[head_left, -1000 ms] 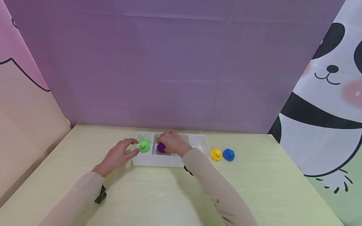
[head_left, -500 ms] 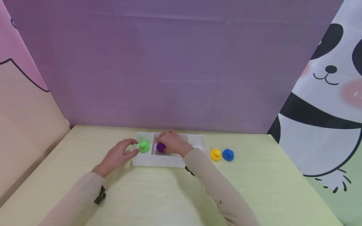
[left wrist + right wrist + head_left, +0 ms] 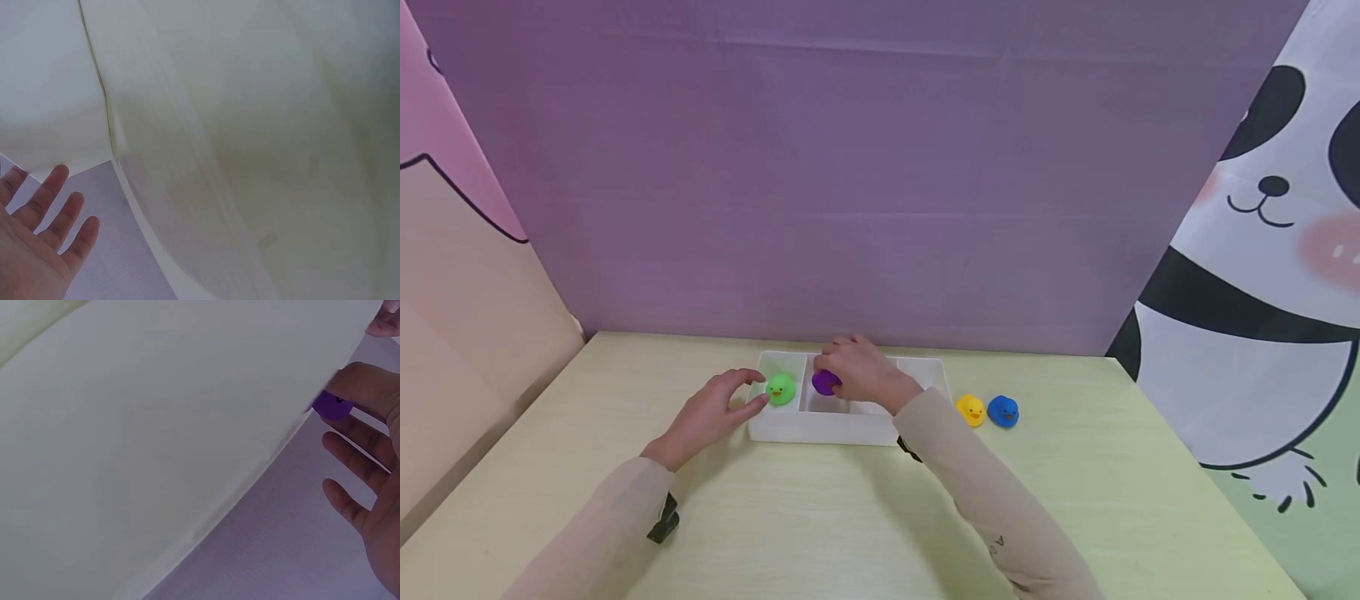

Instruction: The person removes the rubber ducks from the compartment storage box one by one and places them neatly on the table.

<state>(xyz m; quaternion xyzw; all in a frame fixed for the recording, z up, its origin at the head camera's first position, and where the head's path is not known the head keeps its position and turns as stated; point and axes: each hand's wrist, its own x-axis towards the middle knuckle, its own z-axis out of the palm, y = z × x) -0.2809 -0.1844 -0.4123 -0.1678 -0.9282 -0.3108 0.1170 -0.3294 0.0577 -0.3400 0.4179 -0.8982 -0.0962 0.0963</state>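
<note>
The purple toy [image 3: 825, 382] is a little below the frame's centre, at the second compartment from the left of the white tray [image 3: 820, 430], pinched in the narrow grip of the right hand [image 3: 861, 369]. The green duck [image 3: 780, 390] sits in the leftmost compartment. Beside it, the left hand [image 3: 710, 414] keeps a wide grip; whether it touches the tray I cannot tell. Lower right of centre, yellow [image 3: 971, 410] and blue ducks [image 3: 1003, 412] sit side by side on the counter [image 3: 775, 517].

Softly lit, backed by a creased purple sheet [image 3: 850, 183] beyond a pale table [image 3: 775, 525], with a panda picture [image 3: 1247, 287] at right and a pink-and-beige wall [image 3: 467, 283] at left.
</note>
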